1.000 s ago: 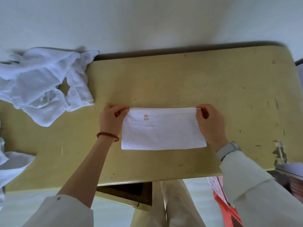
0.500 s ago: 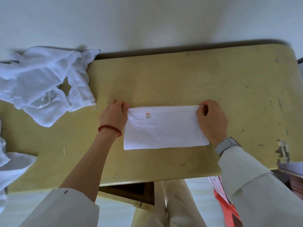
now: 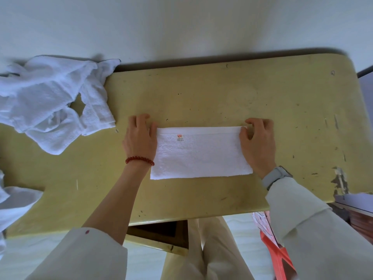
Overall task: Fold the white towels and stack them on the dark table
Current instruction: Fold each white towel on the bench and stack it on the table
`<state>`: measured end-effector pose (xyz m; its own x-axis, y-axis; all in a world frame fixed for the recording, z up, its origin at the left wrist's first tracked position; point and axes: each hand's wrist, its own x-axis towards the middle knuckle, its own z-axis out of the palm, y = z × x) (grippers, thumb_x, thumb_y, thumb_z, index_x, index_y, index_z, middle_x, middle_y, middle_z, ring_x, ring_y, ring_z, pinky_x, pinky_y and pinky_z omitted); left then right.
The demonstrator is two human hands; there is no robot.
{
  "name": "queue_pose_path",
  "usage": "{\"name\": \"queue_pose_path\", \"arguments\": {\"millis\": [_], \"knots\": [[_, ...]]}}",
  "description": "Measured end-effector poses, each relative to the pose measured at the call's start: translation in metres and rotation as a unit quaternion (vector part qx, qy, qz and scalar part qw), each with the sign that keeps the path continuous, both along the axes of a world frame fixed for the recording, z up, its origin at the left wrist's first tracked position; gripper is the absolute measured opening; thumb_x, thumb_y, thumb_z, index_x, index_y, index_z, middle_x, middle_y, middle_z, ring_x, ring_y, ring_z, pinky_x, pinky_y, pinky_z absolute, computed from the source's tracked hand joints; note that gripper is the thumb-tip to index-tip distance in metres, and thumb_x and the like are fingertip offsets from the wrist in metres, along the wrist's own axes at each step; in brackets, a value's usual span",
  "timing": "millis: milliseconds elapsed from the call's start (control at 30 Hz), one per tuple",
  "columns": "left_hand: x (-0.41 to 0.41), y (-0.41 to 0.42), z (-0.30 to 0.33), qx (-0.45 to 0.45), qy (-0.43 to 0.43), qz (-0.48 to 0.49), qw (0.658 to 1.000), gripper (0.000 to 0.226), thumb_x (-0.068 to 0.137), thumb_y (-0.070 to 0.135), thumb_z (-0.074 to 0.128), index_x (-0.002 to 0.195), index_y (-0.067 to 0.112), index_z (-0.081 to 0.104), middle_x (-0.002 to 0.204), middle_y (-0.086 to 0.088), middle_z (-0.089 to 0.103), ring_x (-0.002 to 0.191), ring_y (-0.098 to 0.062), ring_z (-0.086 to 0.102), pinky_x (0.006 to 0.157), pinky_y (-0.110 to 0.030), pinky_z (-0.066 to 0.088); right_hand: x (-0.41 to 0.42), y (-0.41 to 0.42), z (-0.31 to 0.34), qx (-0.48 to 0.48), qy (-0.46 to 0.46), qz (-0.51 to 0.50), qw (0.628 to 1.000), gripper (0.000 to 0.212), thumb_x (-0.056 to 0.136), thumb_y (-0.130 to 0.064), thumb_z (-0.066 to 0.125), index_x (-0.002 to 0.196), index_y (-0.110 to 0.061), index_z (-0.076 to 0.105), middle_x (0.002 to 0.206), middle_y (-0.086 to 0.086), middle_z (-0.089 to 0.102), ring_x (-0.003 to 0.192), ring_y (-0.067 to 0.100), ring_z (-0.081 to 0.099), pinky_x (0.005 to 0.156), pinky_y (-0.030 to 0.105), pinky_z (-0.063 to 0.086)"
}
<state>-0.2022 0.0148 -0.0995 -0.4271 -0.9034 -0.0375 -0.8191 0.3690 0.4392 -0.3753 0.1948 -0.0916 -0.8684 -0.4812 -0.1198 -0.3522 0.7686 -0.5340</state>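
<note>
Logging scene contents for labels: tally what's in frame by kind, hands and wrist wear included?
Folded white towel: 1
Crumpled towel heaps: 2 (far left, left edge); towels per heap cannot be told
Hands: 2 (left hand, right hand)
Red bead bracelet: 1
Grey watch: 1
Yellow table: 1
Total: 8
</note>
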Motion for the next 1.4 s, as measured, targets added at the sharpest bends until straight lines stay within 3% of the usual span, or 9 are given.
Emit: {"name": "queue_pose_path", "arguments": {"millis": [100,233,400,600,733,933,1100,1267,1400], "knots": [[0.004,0.010,-0.001,-0.109,0.053,-0.112,0.986,0.030,0.086,0.009,0.042,0.106,0.005,0.063,0.106,-0.015,0.063,0.094,-0.031,0.057,0.075,-0.036,0.044,0.015,0.003,0.002,0.007,0.153,0.118,0.981,0.031,0.087,-0.012,0.041,0.111,-0.006,0.059,0.114,0.017,0.056,0.105,0.035,0.052,0.083,0.044,0.043],[0.009,0.059,-0.011,-0.105,0.023,-0.219,0.970,0.037,0.082,0.005,0.037,0.107,0.003,0.065,0.115,-0.014,0.064,0.110,-0.031,0.060,0.089,-0.042,0.048,0.049,0.002,-0.014,0.064,0.179,0.275,0.942,0.041,0.086,-0.018,0.036,0.123,-0.011,0.053,0.131,0.016,0.051,0.128,0.032,0.037,0.108,0.055,0.024],[0.016,0.088,-0.033,-0.032,-0.119,-0.222,0.967,0.049,0.095,0.037,0.023,0.139,0.017,0.033,0.147,-0.014,0.034,0.137,-0.032,0.021,0.110,-0.052,0.007,0.049,0.012,-0.038,0.145,0.155,0.297,0.931,0.047,0.093,-0.033,0.031,0.137,-0.023,0.040,0.146,0.017,0.035,0.136,0.031,0.023,0.111,0.053,0.013],[0.017,0.065,-0.024,0.004,-0.121,-0.276,0.953,0.056,0.092,0.038,0.022,0.143,0.015,0.029,0.150,-0.009,0.030,0.139,-0.030,0.022,0.111,-0.048,-0.001,0.035,0.021,-0.030,0.164,0.113,0.299,0.933,0.054,0.095,-0.039,0.021,0.143,-0.017,0.030,0.151,0.014,0.026,0.140,0.029,0.019,0.114,0.039,0.007],[0.014,0.028,-0.014,0.049,-0.039,-0.267,0.962,0.058,0.090,0.031,0.017,0.144,0.010,0.025,0.150,-0.001,0.030,0.142,-0.015,0.017,0.114,-0.034,-0.009,0.030,0.035,-0.020,0.167,0.110,0.330,0.922,0.060,0.097,-0.044,0.007,0.137,-0.016,0.042,0.146,0.014,0.037,0.133,0.029,0.033,0.104,0.037,0.019],[-0.017,0.014,-0.009,-0.045,-0.067,-0.262,0.962,0.046,0.092,0.009,0.041,0.138,0.008,0.038,0.119,-0.004,0.064,0.140,-0.023,0.025,0.112,-0.050,-0.003,0.063,0.045,-0.004,0.083,0.137,0.434,0.887,0.060,0.096,-0.042,0.014,0.109,-0.015,0.067,0.114,0.010,0.064,0.088,0.028,0.060,0.076,0.037,0.033],[-0.023,0.024,-0.012,-0.053,-0.060,-0.324,0.943,0.044,0.091,0.014,0.033,0.132,0.009,0.047,0.118,-0.004,0.064,0.134,-0.030,0.036,0.108,-0.062,0.011,0.071,0.035,-0.003,-0.006,0.123,0.442,0.889,0.040,0.094,-0.030,0.034,0.097,-0.012,0.070,0.086,0.003,0.068,0.068,0.021,0.059,0.065,0.030,0.035],[-0.001,0.014,-0.018,-0.087,-0.032,-0.227,0.969,0.038,0.086,0.014,0.034,0.113,0.007,0.061,0.123,-0.013,0.060,0.121,-0.034,0.051,0.102,-0.063,0.024,0.045,-0.010,-0.004,-0.052,0.079,0.363,0.927,0.031,0.088,-0.017,0.041,0.104,-0.006,0.066,0.090,0.009,0.065,0.076,0.025,0.061,0.063,0.025,0.043],[0.012,-0.002,-0.016,-0.070,-0.060,-0.161,0.983,0.043,0.090,0.018,0.030,0.121,0.005,0.055,0.131,-0.016,0.053,0.126,-0.034,0.046,0.100,-0.065,0.024,0.026,-0.066,-0.004,-0.027,0.055,0.312,0.948,0.033,0.094,-0.011,0.043,0.125,-0.008,0.055,0.110,0.014,0.058,0.097,0.029,0.056,0.068,0.033,0.048]]}}
